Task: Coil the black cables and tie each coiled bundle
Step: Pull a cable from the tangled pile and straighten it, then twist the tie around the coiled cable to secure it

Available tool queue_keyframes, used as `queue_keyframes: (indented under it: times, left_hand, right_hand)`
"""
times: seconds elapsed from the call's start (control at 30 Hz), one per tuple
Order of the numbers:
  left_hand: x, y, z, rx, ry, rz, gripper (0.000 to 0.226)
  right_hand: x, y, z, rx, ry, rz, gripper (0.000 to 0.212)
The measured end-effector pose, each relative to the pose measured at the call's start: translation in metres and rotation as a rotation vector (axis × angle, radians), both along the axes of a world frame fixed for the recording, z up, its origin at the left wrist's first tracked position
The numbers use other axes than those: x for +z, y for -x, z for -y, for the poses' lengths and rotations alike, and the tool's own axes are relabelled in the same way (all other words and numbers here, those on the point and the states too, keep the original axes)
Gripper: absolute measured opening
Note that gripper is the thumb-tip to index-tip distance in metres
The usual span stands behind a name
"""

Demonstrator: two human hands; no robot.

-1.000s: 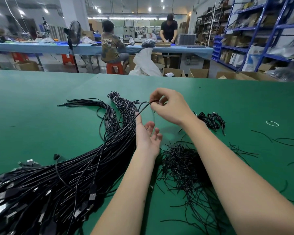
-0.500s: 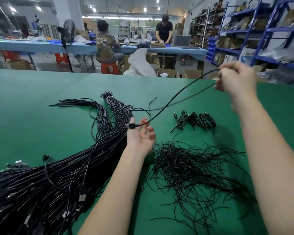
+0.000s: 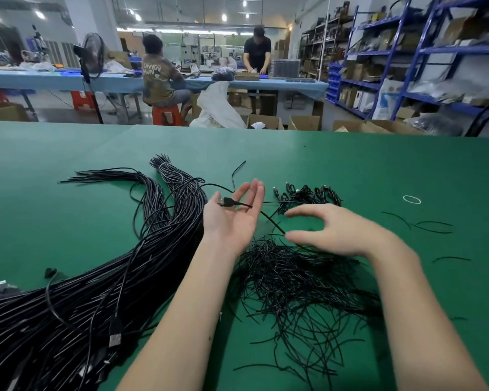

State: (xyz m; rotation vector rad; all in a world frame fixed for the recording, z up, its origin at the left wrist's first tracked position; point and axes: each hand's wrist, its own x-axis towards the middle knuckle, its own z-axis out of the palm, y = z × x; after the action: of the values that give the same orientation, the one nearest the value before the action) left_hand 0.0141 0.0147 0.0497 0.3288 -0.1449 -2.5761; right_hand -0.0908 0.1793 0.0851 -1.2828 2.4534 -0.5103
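Head view: the left hand [image 3: 232,218] is held palm up with fingers nearly straight, and a black cable [image 3: 268,220] is laid across it, its USB plug [image 3: 226,201] pinned under the thumb. At 3 o'clock of it, the right hand [image 3: 333,231] is hovering with fingers loosely curved, nothing gripped. A heap of short black ties [image 3: 297,286] is spread beneath the right hand. At 8 o'clock, the uncoiled cable mass [image 3: 76,309] is stretched over the green bench [image 3: 350,165]. Coiled bundles [image 3: 308,194] are seen at 1 o'clock.
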Motion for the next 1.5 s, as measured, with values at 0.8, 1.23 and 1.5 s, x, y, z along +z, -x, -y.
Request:
queue_keyframes:
  times: [0.8,1.23,1.5]
  left_hand:
    - [0.01,0.006,-0.023,-0.05,0.753,0.136,0.046]
    - [0.032,-0.019,-0.021,-0.752,1.071,0.07,0.085]
    - [0.021,-0.006,-0.037,-1.037,1.393,0.457,0.107]
  right_hand:
    - [-0.049,-0.018,0.01,-0.004,0.507,0.659,0.016]
    - [-0.038,0.002,-0.017,-0.02,0.346,0.279,0.046]
    - [-0.015,-0.006,-0.003,-0.188,0.717,0.166,0.031]
